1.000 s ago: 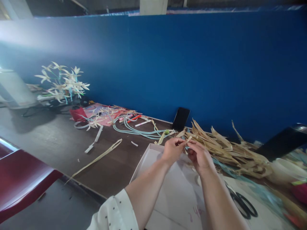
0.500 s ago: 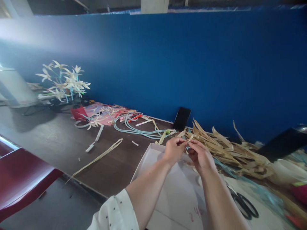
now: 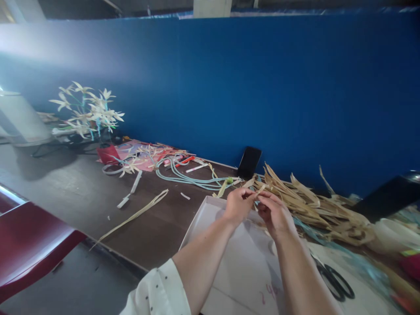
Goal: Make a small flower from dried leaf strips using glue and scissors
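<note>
My left hand [image 3: 240,204] and my right hand [image 3: 273,211] meet over the far end of a shallow white box lid [image 3: 243,267]. Between their pinched fingertips is a small pale strip of dried husk [image 3: 261,190]; its lower part is hidden by the fingers. Both hands are closed on it. Just beyond and to the right lies a heap of dried corn husks [image 3: 305,205]. Scissors with black handles [image 3: 335,280] rest beside my right forearm.
A black phone [image 3: 249,162] leans on the blue wall [image 3: 262,87]. Pale blue cords [image 3: 183,177] lie left of it. Husk flowers [image 3: 95,109] stand in a red pot [image 3: 108,154]. A long husk strip [image 3: 141,213] crosses the table. A red chair [image 3: 36,249] is at the left.
Almost nothing differs. My fingers shift very slightly around the husk strip, and both hands stay in the same place over the box lid.
</note>
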The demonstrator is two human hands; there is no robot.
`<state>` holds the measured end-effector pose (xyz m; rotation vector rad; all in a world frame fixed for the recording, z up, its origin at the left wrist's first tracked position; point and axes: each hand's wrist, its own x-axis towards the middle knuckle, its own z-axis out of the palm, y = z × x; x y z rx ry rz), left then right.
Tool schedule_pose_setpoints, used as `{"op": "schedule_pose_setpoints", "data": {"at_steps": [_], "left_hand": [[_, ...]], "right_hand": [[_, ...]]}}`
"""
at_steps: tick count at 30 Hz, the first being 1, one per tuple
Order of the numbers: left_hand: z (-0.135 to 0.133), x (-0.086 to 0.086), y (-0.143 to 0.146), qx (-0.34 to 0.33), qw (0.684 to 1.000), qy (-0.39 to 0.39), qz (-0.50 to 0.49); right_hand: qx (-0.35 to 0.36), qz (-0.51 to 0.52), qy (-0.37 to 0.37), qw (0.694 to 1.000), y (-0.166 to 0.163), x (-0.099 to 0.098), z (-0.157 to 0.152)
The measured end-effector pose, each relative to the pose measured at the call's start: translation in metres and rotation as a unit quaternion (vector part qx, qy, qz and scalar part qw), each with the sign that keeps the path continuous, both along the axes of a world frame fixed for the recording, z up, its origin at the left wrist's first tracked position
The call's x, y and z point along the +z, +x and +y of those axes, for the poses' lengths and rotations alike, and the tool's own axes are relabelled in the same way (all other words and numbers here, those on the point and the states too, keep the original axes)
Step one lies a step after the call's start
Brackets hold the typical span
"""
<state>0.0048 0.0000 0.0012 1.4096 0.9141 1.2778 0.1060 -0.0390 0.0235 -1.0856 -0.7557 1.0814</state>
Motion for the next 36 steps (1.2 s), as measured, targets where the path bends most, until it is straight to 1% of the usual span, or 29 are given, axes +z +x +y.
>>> {"op": "schedule_pose_setpoints", "data": {"at_steps": [6,13,18,23,26,36], "left_hand": [[0.0,0.003,-0.002,0.009,1.0,-0.004,-0.004],[-0.001,0.005,-0.002,0.003,1.0,0.009,-0.02],[-0.002,0.006,-0.005,0.015,1.0,0.008,-0.017],[-0.004,0.009,-0.008,0.051,0.998,0.03,0.006],[-0.004,0.009,-0.008,0.06,0.997,0.038,0.013],[-0.005,0.008,-0.008,0.103,0.988,0.092,0.068]], "right_hand": [[0.011,0.009,-0.004,1.0,0.0,0.0,0.001],[-0.024,0.013,-0.014,1.0,-0.001,0.002,0.0],[-0.036,-0.032,-0.006,0.999,-0.003,0.002,0.0],[-0.055,-0.094,0.018,0.994,0.0,-0.006,0.003],[-0.059,-0.127,0.022,0.99,0.001,-0.009,0.003],[-0.06,-0.125,0.032,0.99,0.0,-0.013,0.005]]}}
